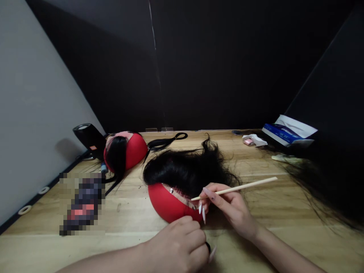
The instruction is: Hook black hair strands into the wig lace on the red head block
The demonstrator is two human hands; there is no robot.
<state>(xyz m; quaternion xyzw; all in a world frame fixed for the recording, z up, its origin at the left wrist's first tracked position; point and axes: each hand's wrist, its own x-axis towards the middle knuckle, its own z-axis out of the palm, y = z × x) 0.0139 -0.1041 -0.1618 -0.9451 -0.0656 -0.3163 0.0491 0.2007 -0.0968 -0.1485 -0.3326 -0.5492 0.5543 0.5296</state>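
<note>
Wig [184, 170]: black, on the red dome [167, 206], table [127, 220] beneath
Right hand [236, 212]: fingers pinch a wooden stick [247, 185], tip at the lace edge [178, 194]
Left hand [182, 242]: fingers curled near the dome, grip unclear
Writing: illegible on blue box [280, 132] and black cylinder [88, 137] (orange label [93, 148])

Red head forms [167, 203] bearing dark hair [179, 168] suggest a wig workshop
</note>
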